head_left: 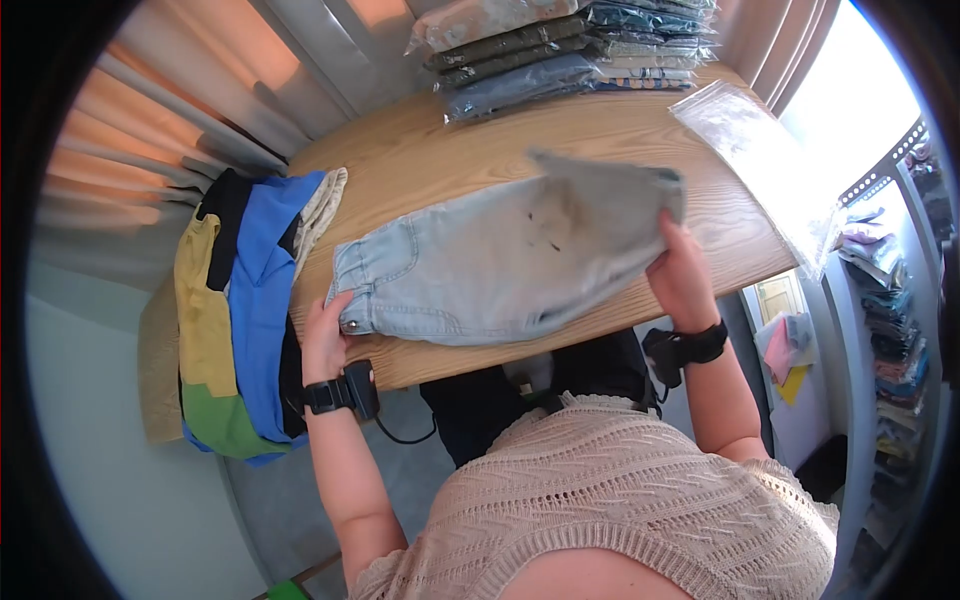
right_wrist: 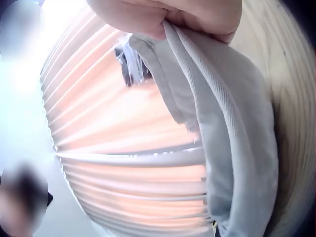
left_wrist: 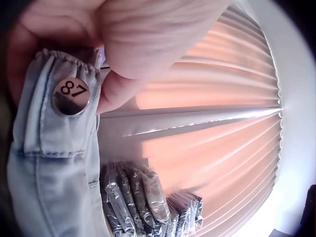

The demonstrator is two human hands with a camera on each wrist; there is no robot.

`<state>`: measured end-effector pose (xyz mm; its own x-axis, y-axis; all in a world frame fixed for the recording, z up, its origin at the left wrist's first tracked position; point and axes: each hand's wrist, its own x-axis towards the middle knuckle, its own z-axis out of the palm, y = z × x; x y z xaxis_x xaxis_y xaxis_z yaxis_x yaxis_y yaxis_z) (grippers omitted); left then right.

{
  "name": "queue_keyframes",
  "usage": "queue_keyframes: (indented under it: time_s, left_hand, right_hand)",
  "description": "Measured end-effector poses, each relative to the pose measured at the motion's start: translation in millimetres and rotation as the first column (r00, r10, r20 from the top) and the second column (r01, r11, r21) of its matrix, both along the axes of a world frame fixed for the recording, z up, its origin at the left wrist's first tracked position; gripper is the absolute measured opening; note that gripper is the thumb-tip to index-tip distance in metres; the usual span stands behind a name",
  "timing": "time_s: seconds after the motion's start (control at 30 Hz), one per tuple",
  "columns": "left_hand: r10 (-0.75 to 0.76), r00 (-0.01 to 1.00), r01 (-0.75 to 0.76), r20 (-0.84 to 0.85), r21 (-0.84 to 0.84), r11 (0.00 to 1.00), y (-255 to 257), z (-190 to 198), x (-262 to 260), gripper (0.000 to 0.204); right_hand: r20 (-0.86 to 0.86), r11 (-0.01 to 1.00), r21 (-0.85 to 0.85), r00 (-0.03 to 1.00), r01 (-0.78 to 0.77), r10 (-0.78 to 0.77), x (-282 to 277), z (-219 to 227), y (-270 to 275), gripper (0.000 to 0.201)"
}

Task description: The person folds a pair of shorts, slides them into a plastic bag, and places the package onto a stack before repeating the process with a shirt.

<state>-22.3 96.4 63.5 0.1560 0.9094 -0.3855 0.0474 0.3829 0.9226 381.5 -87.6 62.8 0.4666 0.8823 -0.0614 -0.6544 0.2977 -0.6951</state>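
Observation:
Light blue denim trousers [head_left: 450,265] stretch across the wooden table, waistband at the left, with brown and dark marks near the raised leg end. My left hand [head_left: 325,335] grips the waistband's near corner; in the left wrist view the thumb and fingers pinch the gathered waistband beside a round "87" button [left_wrist: 71,96]. My right hand [head_left: 685,280] holds the leg end up at the right; in the right wrist view its fingers [right_wrist: 197,15] pinch the pale hem [right_wrist: 217,98], whose folds hang below.
Blue, yellow, green and black clothes [head_left: 265,290] drape over the table's left end. Bagged folded garments [head_left: 520,70] are stacked at the back. A clear plastic bag [head_left: 750,150] lies at the right edge of the table [head_left: 400,170]. Shelves of packed items [head_left: 895,340] stand at the far right.

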Motion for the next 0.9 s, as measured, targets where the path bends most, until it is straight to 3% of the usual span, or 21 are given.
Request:
queue_keyframes:
  time_s: [0.03, 0.1, 0.13, 0.2, 0.37, 0.43, 0.47, 0.5, 0.53, 0.57, 0.6, 0.63, 0.67, 0.73, 0.8, 0.87, 0.9]
  left_hand:
    - [0.027, 0.999, -0.027, 0.021, -0.011, 1.000, -7, -3, 2, 0.033]
    - [0.009, 0.995, -0.007, 0.103, -0.024, 1.000, -21, -8, 7, 0.036]
    - [0.008, 0.994, -0.005, 0.110, -0.030, 1.000, -25, -10, 9, 0.036]
    - [0.012, 0.998, -0.014, 0.061, 0.026, 1.000, -29, -14, 10, 0.033]
    - [-0.003, 0.995, 0.009, 0.098, -0.060, 0.998, -26, -18, 0, 0.029]
    - [-0.004, 0.990, 0.013, 0.139, -0.063, 0.998, -25, -20, 0, 0.029]
    - [-0.007, 0.990, 0.016, 0.143, -0.063, 0.998, -23, -23, -1, 0.029]
    - [-0.006, 0.989, 0.016, 0.147, -0.063, 0.998, -23, -25, -2, 0.030]
    - [0.005, 0.989, 0.005, 0.149, -0.068, 0.998, -24, -25, -1, 0.030]
    - [0.041, 0.992, -0.036, 0.118, -0.045, 0.998, -26, -24, 3, 0.030]
    - [0.077, 0.993, -0.076, 0.086, -0.023, 0.997, -29, -23, 6, 0.030]
    - [0.097, 0.988, -0.096, 0.119, -0.007, 0.995, -32, -22, 9, 0.031]
    - [0.107, 0.988, -0.106, 0.114, -0.016, 0.994, -33, -20, 10, 0.031]
    - [0.072, 0.994, -0.072, 0.079, 0.002, 0.997, -34, -16, 10, 0.030]
    - [0.086, 0.995, -0.087, 0.050, 0.010, 0.996, -30, -21, 8, 0.028]
    - [0.046, 0.999, -0.046, 0.022, -0.006, 0.999, -25, -31, 2, 0.026]
    - [0.043, 0.998, -0.045, 0.037, 0.041, 0.998, -22, -42, -3, 0.027]
  right_hand:
    - [0.006, 1.000, -0.009, 1.000, 0.002, -0.002, 10, -5, -3, 0.035]
    - [-0.232, 0.994, 0.048, 0.969, 0.100, -0.086, 31, -26, -10, 0.037]
    - [-0.224, 0.994, 0.043, 0.970, 0.101, -0.089, 35, -35, -12, 0.037]
    - [-0.392, 0.993, 0.028, 0.915, 0.113, -0.093, 37, -44, -15, 0.040]
    - [-0.452, 0.997, 0.032, 0.891, 0.070, -0.048, 37, -31, -3, 0.042]
    - [-0.305, 0.984, -0.175, 0.948, 0.039, -0.092, 31, -18, 5, 0.041]
    - [-0.298, 0.984, -0.176, 0.951, 0.033, -0.085, 25, -10, 8, 0.041]
    - [-0.045, 0.975, -0.195, 0.992, 0.108, -0.119, 14, 3, 11, 0.039]
    - [0.207, 0.964, -0.195, 0.968, 0.183, -0.142, 1, 16, 15, 0.038]
    - [0.315, 0.960, -0.184, 0.938, 0.210, -0.145, -16, 27, 20, 0.036]
    - [0.314, 0.961, -0.192, 0.940, 0.199, -0.132, -33, 35, 26, 0.036]
    - [0.618, 0.966, -0.201, 0.786, 0.165, -0.005, -50, 41, 32, 0.034]
    - [0.842, 0.967, -0.218, 0.527, 0.132, 0.118, -70, 48, 39, 0.033]
    - [0.881, 0.894, -0.402, 0.352, 0.199, 0.317, -121, 70, 66, 0.034]
    - [0.992, 0.987, 0.099, -0.092, 0.126, -0.088, -167, 8, 98, 0.045]
    - [0.976, 0.996, 0.025, -0.214, -0.090, -0.044, -209, 5, 91, 0.059]
    - [0.976, 0.995, 0.031, -0.213, -0.096, -0.051, -222, -2, 87, 0.059]
